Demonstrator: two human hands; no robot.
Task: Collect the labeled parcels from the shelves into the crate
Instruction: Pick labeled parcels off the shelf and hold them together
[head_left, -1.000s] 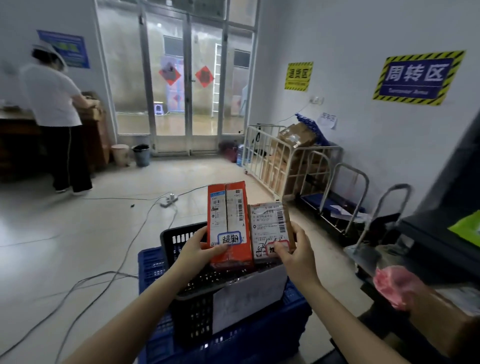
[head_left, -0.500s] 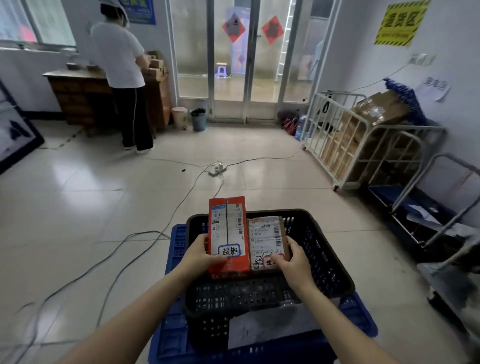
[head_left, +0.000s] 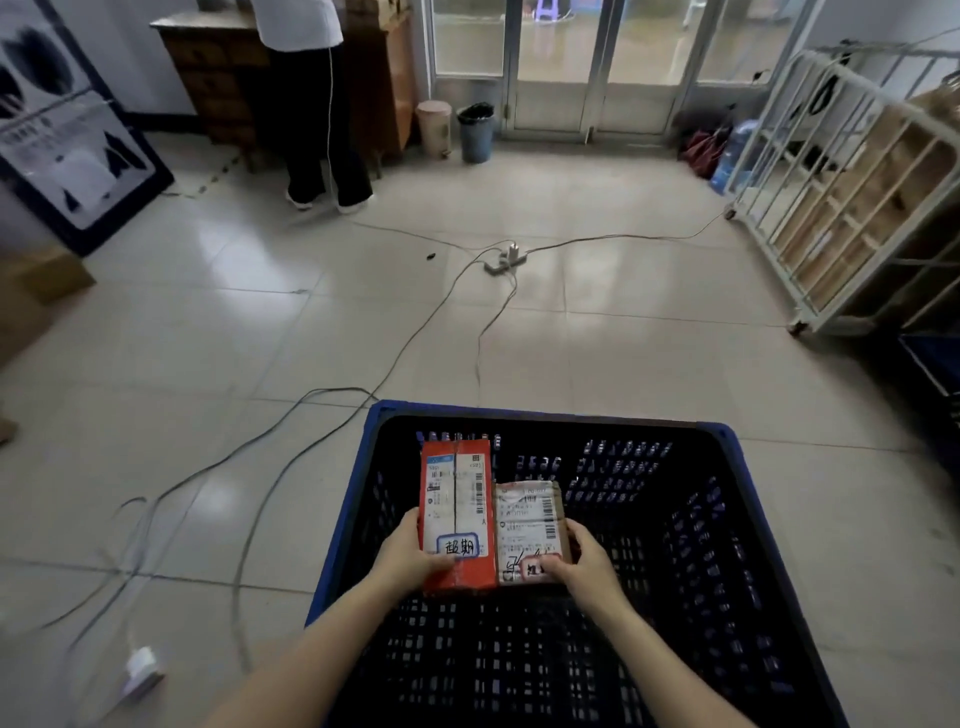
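Cables (head_left: 363, 395) cross the tiled floor mid-frame, a cart (head_left: 852, 171) stands upper right. Low centre, above the black crate (head_left: 727, 545), the left hand (head_left: 410, 558) grips a red parcel (head_left: 457, 519); the right hand (head_left: 584, 564) pinches a brown parcel (head_left: 527, 525) touching it.

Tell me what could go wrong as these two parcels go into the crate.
1. Each hand grips its parcel only at the near end: the left hand holds the tall red parcel, the right hand the brown parcel. Either could tip or slip and drop hard into the black crate.
2. Loose cables lie on the floor just left of the crate; stepping away could snag a foot.
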